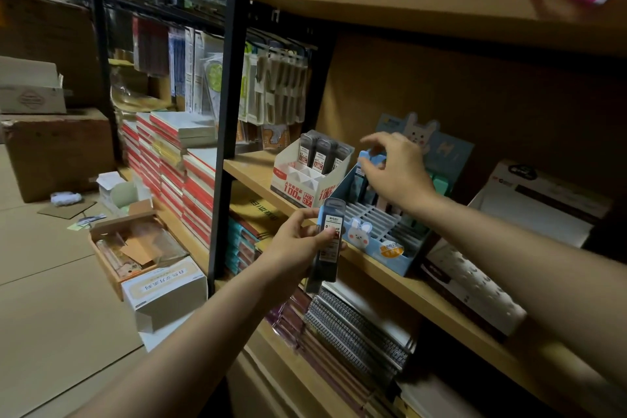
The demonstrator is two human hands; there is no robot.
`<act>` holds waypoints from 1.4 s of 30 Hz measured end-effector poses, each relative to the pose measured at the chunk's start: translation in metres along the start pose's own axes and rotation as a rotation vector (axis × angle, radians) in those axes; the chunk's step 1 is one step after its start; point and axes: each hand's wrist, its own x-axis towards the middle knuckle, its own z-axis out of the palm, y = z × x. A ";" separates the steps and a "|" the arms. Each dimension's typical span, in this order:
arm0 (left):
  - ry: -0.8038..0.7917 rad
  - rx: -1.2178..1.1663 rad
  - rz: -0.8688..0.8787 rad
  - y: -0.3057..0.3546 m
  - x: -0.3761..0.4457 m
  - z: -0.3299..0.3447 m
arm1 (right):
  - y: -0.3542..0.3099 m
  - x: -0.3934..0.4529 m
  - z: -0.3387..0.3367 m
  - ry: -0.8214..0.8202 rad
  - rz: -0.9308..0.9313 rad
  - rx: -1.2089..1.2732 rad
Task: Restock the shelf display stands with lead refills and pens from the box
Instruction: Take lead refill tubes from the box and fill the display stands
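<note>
Left hand (298, 241) grips lead refill packs (328, 241). Right hand (395, 168) pinches a blue pen (368, 157) over the blue stand (383, 234), slots at 6 o'clock. Risk: pen misses its slot and topples neighbours.

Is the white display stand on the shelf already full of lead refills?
No. The white display stand holds lead refills only in its back row, and the front slots show bare white dividers.

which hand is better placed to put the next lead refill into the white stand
Left. The left hand already holds a lead refill pack just below the white stand; the right hand is busy at the blue stand.
</note>
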 end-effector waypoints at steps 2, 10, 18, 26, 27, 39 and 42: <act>-0.007 0.012 0.022 0.002 -0.004 0.003 | -0.008 -0.023 -0.006 -0.168 -0.010 0.111; -0.034 0.052 0.055 0.013 -0.018 0.010 | -0.022 -0.052 -0.013 -0.341 0.049 0.251; 0.152 0.200 0.087 0.042 -0.010 -0.035 | -0.029 0.025 -0.040 -0.053 0.115 0.324; 0.141 0.180 0.115 0.051 -0.003 -0.056 | -0.023 0.077 -0.003 0.067 0.106 0.042; 0.133 0.171 0.106 0.048 -0.002 -0.055 | -0.022 0.078 0.000 0.060 0.110 0.014; 0.092 0.233 0.059 0.027 0.002 -0.048 | -0.012 0.085 0.031 -0.160 0.152 -0.229; 0.100 0.229 0.035 0.022 0.001 -0.048 | -0.011 0.085 0.037 -0.189 0.155 -0.318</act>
